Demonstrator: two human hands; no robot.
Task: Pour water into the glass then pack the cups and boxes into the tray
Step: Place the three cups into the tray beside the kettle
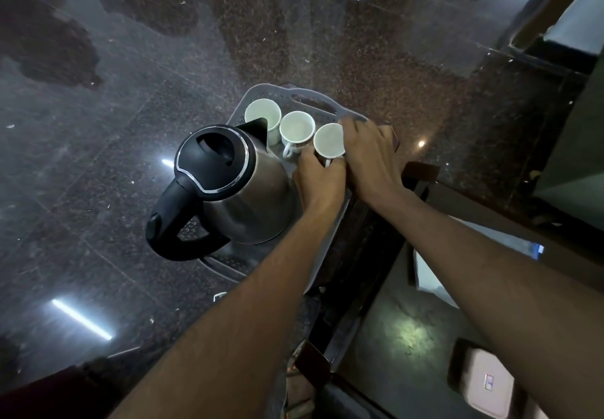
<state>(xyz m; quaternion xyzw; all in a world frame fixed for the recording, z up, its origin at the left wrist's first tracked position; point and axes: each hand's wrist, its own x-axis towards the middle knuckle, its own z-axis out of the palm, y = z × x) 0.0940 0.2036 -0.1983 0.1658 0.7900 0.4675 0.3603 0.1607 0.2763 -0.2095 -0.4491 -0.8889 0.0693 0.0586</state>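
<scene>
Steel kettle [248,196]: brushed metal body with a black lid and black handle, standing on the near half of the tray – the landmark for the rest.
Tray [313,100]: grey plastic, patterned with small holes, lying under the kettle on the dark speckled stone counter [114,144]; a slot handle shows at its far edge, beyond the kettle.
Left hand [318,178]: just right of the kettle's body, fingers curled down around the near side of the closest cup, at its handle – it has hold of that cup.
Right hand [369,154]: further right of the kettle, touching the left hand; its fingers bend over the right side of the same cup and over a dark brown box. Whether it grips the box or only rests on it cannot be told.
Closest cup [328,141]: white, upright, in the tray to the right of the kettle's spout, between the two hands.
Middle cup [296,129]: white, upright, handle turned toward the kettle, just beyond the spout and beside the closest cup.
Far cup [263,113]: white, upright, directly behind the spout, in the tray's far left corner, partly hidden by the spout.
Box [394,136]: dark brown, mostly covered by the right hand, at the tray's right edge, far right of the kettle.
</scene>
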